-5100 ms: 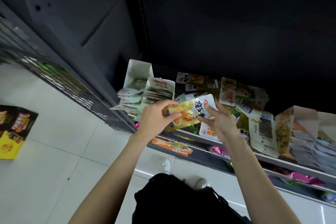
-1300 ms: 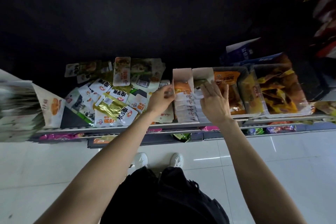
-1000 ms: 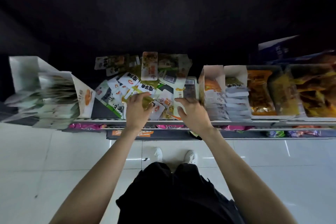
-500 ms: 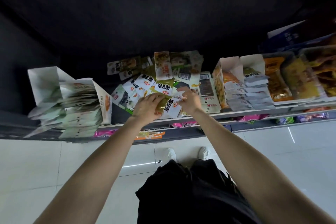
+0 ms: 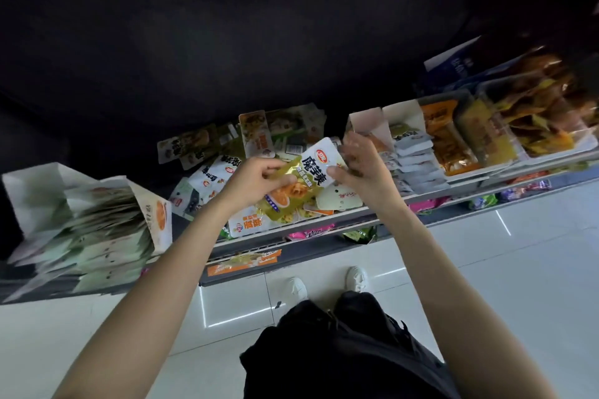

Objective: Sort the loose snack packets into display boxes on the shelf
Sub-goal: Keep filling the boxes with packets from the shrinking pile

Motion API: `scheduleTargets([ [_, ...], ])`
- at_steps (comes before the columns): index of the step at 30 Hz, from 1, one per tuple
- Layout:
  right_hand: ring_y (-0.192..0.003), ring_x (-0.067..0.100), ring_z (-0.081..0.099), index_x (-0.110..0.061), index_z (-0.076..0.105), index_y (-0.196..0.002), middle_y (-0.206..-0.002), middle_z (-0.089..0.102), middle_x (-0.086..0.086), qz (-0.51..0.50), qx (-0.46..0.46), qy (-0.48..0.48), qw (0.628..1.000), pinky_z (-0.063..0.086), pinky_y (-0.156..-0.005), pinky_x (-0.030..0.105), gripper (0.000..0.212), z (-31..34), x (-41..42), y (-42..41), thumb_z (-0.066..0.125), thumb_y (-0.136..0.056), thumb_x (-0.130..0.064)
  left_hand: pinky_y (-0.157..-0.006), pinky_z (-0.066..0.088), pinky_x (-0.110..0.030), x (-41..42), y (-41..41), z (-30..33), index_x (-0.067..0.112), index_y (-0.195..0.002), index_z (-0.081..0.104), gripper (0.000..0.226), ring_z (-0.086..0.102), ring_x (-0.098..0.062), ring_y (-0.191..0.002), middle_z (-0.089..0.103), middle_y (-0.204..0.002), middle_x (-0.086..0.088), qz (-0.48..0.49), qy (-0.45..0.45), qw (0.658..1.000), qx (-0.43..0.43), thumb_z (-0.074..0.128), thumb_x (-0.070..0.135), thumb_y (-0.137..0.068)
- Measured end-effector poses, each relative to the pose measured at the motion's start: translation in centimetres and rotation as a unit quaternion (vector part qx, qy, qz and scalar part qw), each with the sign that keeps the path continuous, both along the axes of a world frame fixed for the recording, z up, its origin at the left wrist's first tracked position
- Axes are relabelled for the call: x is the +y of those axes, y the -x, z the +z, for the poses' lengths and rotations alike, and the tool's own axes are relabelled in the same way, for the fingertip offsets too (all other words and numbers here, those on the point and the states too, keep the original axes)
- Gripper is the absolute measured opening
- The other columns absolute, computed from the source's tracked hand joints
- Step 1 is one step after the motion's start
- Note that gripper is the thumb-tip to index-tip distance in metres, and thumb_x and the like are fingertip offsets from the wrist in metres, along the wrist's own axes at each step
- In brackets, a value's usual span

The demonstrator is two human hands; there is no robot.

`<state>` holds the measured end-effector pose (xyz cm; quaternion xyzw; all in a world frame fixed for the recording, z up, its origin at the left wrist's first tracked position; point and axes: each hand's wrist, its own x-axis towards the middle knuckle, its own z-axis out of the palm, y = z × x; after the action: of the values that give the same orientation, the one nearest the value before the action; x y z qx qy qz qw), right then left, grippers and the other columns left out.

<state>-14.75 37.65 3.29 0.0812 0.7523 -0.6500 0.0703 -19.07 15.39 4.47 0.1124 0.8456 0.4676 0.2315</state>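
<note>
Both hands, left hand (image 5: 251, 183) and right hand (image 5: 359, 168), pinch one yellow packet (image 5: 299, 186) above the loose pile (image 5: 227, 172) on the shelf (image 5: 324, 217); its slick foil could slip, or it could land in the wrong box (image 5: 369, 123).

Yellow-and-white snack packet (image 5: 301, 180), held between both hands, bore large black characters 魔芋爽 under a small red oval logo, its lettering too small to read. Loose packets (image 5: 215, 173) behind carried similar black characters, blurred; other print was illegible.
</note>
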Motion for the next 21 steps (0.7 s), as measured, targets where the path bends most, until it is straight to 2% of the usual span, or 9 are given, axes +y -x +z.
scheduleTargets([
  [3,-0.081,0.007,0.068,-0.013,0.060,-0.117,-0.101,0.071,0.001,0.036,-0.010,-0.117,0.992,0.058,-0.070,0.034,0.039,2.1,3.8,-0.8,0.073,-0.081,-0.019,-0.075,0.048,-0.021,3.9,0.4,1.0,0.020,-0.102,0.071,0.039,0.064,-0.003,-0.082,0.071,-0.098,0.009,-0.059,0.000,0.998,0.007,0.068,0.046,-0.074],
  [6,-0.068,0.003,0.064,-0.011,0.067,-0.104,-0.087,0.071,-0.007,-0.018,0.026,-0.146,0.989,0.053,-0.057,0.027,0.022,3.4,7.9,-2.0,0.071,-0.083,-0.017,-0.073,0.047,-0.024,8.2,1.3,1.5,0.029,-0.082,0.070,0.026,0.064,-0.002,-0.075,0.071,-0.080,0.012,-0.046,-0.008,0.997,0.059,0.071,0.052,-0.070],
  [8,-0.067,0.008,0.062,-0.012,0.067,-0.099,-0.085,0.070,-0.003,-0.079,0.059,-0.174,0.980,0.052,-0.054,0.025,0.015,3.8,10.5,-2.5,0.069,-0.085,-0.017,-0.070,0.045,-0.016,10.9,2.1,1.3,0.033,-0.076,0.066,0.016,0.062,0.006,-0.072,0.069,-0.074,0.015,0.007,-0.030,0.997,0.067,0.073,0.048,-0.072],
  [10,-0.063,0.012,0.060,-0.009,0.064,-0.091,-0.082,0.069,0.005,-0.157,0.086,-0.187,0.966,0.052,-0.050,0.024,0.010,3.6,12.9,-2.3,0.068,-0.086,-0.016,-0.068,0.045,-0.016,12.9,2.9,-0.3,0.031,-0.077,0.065,0.010,0.058,0.009,-0.067,0.065,-0.070,0.017,0.091,-0.064,0.991,0.070,0.074,0.034,-0.079],
  [12,-0.061,0.025,0.061,-0.003,0.062,-0.085,-0.075,0.067,0.012,-0.237,0.121,-0.201,0.943,0.054,-0.050,0.038,0.019,3.0,14.7,-1.8,0.066,-0.087,-0.021,-0.072,0.051,-0.027,14.4,3.5,-2.5,0.024,-0.083,0.067,0.006,0.062,0.001,-0.069,0.065,-0.070,0.015,0.177,-0.070,0.978,0.087,0.073,0.024,-0.081],
  [13,-0.060,0.030,0.059,-0.002,0.062,-0.085,-0.071,0.066,0.012,-0.258,0.141,-0.236,0.926,0.051,-0.051,0.041,0.022,2.6,15.5,-1.4,0.064,-0.087,-0.024,-0.073,0.053,-0.030,15.1,3.6,-3.5,0.021,-0.089,0.068,0.008,0.064,-0.005,-0.073,0.066,-0.073,0.012,0.197,-0.055,0.974,0.092,0.072,0.024,-0.082],
  [14,-0.056,0.031,0.056,-0.004,0.064,-0.085,-0.067,0.064,0.010,-0.262,0.166,-0.292,0.905,0.046,-0.049,0.038,0.021,2.4,16.1,-0.9,0.063,-0.088,-0.024,-0.074,0.053,-0.029,15.6,3.7,-4.3,0.020,-0.096,0.067,0.015,0.066,-0.008,-0.078,0.068,-0.080,0.011,0.201,-0.025,0.975,0.091,0.071,0.026,-0.083],
  [17,-0.046,0.020,0.049,-0.007,0.068,-0.080,-0.059,0.060,0.003,-0.216,0.241,-0.455,0.830,0.034,-0.044,0.024,0.006,2.3,16.8,1.1,0.063,-0.084,-0.006,-0.077,0.050,-0.027,17.0,3.7,-6.3,0.019,-0.121,0.057,0.042,0.066,-0.015,-0.086,0.066,-0.106,0.010,0.173,0.063,0.981,0.060,0.068,0.035,-0.084],
  [21,-0.035,0.026,0.052,-0.013,0.068,-0.074,-0.048,0.057,0.007,-0.084,0.227,-0.591,0.770,0.032,-0.041,0.021,0.025,1.6,15.8,4.3,0.071,-0.066,0.011,-0.085,0.045,-0.027,18.0,3.8,-7.3,0.017,-0.131,0.050,0.052,0.062,-0.020,-0.103,0.063,-0.121,0.002,0.158,0.107,0.981,0.041,0.069,0.031,-0.084],
])
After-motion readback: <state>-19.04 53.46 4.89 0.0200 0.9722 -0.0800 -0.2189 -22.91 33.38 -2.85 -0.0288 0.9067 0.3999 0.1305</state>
